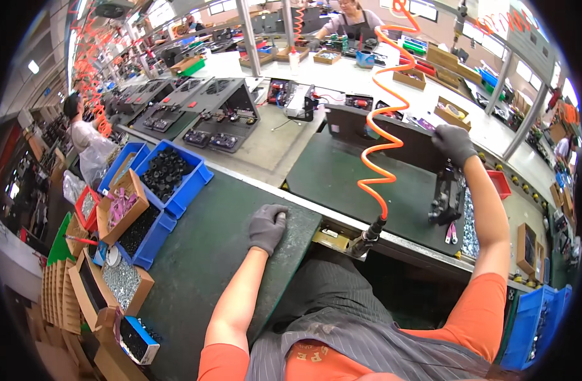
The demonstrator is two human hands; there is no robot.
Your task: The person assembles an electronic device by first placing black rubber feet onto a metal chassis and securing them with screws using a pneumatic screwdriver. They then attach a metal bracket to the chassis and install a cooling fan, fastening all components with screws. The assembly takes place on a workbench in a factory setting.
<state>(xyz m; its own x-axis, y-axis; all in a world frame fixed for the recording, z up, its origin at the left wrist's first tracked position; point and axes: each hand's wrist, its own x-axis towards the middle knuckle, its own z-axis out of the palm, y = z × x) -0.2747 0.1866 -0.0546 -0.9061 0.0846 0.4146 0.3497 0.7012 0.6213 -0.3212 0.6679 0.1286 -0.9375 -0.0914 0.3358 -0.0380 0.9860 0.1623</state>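
Far left: cardboard boxes point(116, 213) of small parts, one with pink pieces, then blue bins point(176, 174) heaped with black components, all on the green surface point(202, 254). Toward the middle, left hand point(267, 227) in a grey glove, curled loosely and resting knuckles-down at the surface's near edge — holding nothing. Further right, an orange coiled air hose point(383, 136) dropping to a fitting by the edge. Right hand point(454, 144), gloved, raised and closed over the top of a black tool point(448, 197) standing upright on the dark mat point(341, 178) — a red tray point(499, 183) just beside it.
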